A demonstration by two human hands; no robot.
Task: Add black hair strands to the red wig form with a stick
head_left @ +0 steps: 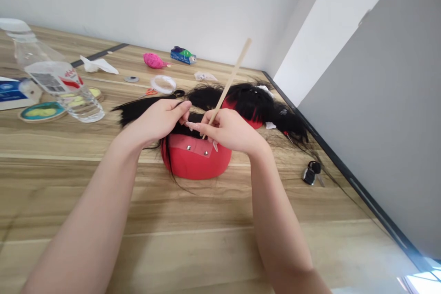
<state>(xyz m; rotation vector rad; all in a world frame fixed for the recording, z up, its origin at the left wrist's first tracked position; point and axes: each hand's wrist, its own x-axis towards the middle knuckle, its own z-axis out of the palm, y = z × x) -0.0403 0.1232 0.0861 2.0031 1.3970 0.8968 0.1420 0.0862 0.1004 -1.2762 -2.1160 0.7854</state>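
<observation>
In front of me a red dome-shaped form (200, 167) rests on the table, with a pinkish band and two silver studs (189, 147) on its near side. Black hair (138, 109) lies over its top and spreads to the left. My left hand (165, 117) is closed at the form's upper left, thumb and fingers pinching a strand of that hair. A long pale wooden stick (231, 80) slants up through my right hand (223, 128), whose fingers are closed round its lower part. The fingertips of both hands almost meet; the stick's lower tip is near the band.
Behind stands a second red form with black hair (253, 101). Keys (312, 172) lie at right. A water bottle (58, 73), painted dish (41, 112), tissue (99, 65), orange scissors (150, 92), tape roll (163, 84), pink yarn (155, 60) and blue packet (182, 55) occupy the left and back.
</observation>
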